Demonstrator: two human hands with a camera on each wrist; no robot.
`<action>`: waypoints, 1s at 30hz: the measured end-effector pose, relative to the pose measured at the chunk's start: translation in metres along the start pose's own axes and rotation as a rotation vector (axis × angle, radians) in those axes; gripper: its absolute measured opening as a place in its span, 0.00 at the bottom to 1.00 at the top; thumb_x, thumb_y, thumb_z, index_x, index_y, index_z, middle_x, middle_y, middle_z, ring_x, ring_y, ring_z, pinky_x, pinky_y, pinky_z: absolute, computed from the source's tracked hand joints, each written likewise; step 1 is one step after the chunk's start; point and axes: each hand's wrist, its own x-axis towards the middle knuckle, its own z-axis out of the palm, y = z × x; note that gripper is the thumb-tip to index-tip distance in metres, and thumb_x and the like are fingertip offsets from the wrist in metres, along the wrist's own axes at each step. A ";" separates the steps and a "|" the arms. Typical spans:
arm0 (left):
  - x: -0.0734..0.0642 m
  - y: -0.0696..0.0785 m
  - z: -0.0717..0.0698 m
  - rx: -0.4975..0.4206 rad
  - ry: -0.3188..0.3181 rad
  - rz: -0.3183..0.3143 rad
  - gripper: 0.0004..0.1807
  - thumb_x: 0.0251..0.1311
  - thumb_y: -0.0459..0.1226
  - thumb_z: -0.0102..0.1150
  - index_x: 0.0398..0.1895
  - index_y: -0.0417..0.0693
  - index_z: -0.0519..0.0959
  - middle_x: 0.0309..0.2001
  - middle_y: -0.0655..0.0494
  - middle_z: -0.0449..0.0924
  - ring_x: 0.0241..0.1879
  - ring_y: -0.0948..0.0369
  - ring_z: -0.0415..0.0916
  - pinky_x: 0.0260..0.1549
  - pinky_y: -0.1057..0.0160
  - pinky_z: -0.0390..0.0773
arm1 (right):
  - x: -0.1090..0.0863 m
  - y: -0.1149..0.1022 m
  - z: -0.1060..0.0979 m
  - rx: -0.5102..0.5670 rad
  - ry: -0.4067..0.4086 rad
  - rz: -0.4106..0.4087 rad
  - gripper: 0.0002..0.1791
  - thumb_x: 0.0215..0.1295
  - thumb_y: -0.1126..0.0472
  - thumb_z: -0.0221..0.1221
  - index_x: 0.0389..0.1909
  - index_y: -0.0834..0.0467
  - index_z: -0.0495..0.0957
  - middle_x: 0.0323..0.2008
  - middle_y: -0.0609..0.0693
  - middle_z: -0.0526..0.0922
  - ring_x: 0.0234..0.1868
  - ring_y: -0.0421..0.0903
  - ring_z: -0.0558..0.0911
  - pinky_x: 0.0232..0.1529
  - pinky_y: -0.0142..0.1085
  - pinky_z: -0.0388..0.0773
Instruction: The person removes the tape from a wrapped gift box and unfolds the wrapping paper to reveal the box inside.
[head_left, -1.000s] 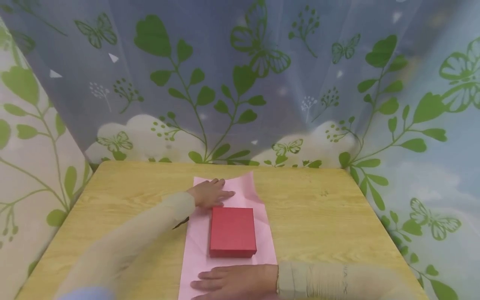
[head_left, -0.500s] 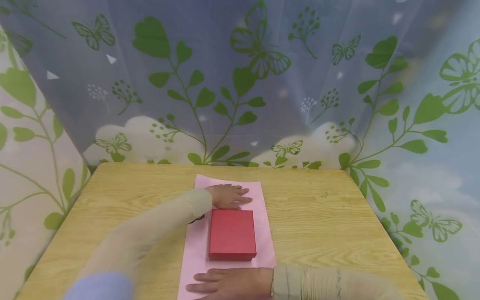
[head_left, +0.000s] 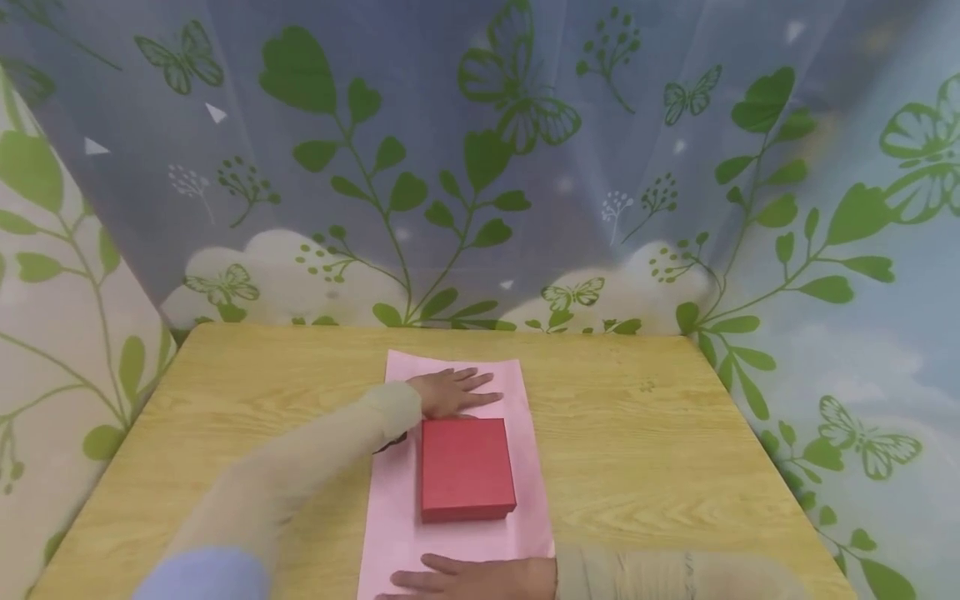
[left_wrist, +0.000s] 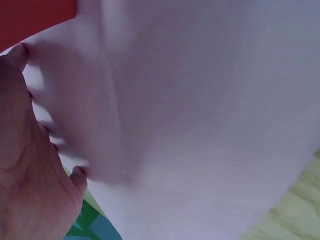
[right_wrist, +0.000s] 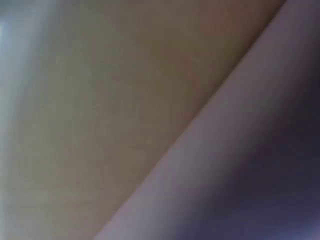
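Note:
A sheet of pink paper (head_left: pixel 393 500) lies lengthwise on the table, and a closed red box (head_left: pixel 465 465) sits on its middle. Beyond the box, my left hand (head_left: pixel 450 393) rests on the far part of the paper with its fingers spread. In the left wrist view, that hand (left_wrist: pixel 32 165) lies beside a corner of the red box (left_wrist: pixel 35 17) over the pale paper (left_wrist: pixel 200 110). My right hand (head_left: pixel 480 579) lies flat on the near part of the paper, its lower side cut off by the frame. The right wrist view is blurred and shows no fingers.
The wood-grain table (head_left: pixel 637 467) extends to both sides of the paper. A curtain (head_left: pixel 450 167) printed with leaves and butterflies hangs behind it and along both sides.
My left hand has slid right across the paper's far end, and the curled far corner now lies flatter. My right hand has shifted slightly nearer the body.

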 end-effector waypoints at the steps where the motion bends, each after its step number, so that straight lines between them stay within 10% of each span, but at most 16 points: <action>1: -0.001 -0.001 -0.001 0.002 0.002 -0.001 0.33 0.80 0.55 0.33 0.84 0.66 0.44 0.84 0.52 0.37 0.82 0.49 0.40 0.78 0.47 0.54 | -0.003 0.000 0.001 0.044 0.000 -0.008 0.35 0.83 0.48 0.39 0.83 0.54 0.41 0.83 0.51 0.42 0.82 0.49 0.47 0.80 0.33 0.47; 13: -0.003 -0.010 0.007 -0.135 0.077 0.030 0.34 0.79 0.52 0.42 0.83 0.59 0.51 0.83 0.46 0.41 0.81 0.45 0.42 0.79 0.48 0.51 | -0.045 0.008 0.006 -0.173 0.085 0.098 0.32 0.83 0.40 0.32 0.82 0.42 0.48 0.82 0.47 0.47 0.82 0.48 0.50 0.79 0.36 0.55; 23: -0.065 -0.025 0.029 -0.436 0.134 -0.138 0.50 0.67 0.58 0.59 0.83 0.49 0.48 0.81 0.34 0.32 0.80 0.35 0.35 0.77 0.37 0.43 | -0.047 0.009 0.009 -0.130 0.106 0.090 0.31 0.83 0.42 0.31 0.82 0.44 0.48 0.82 0.51 0.49 0.81 0.50 0.52 0.79 0.39 0.56; 30: -0.085 -0.033 0.045 -0.477 0.093 -0.182 0.61 0.55 0.61 0.69 0.83 0.50 0.46 0.82 0.37 0.32 0.80 0.37 0.32 0.77 0.36 0.41 | -0.039 0.002 0.000 -0.067 0.066 0.116 0.33 0.82 0.40 0.33 0.83 0.43 0.46 0.82 0.51 0.48 0.82 0.51 0.51 0.78 0.42 0.58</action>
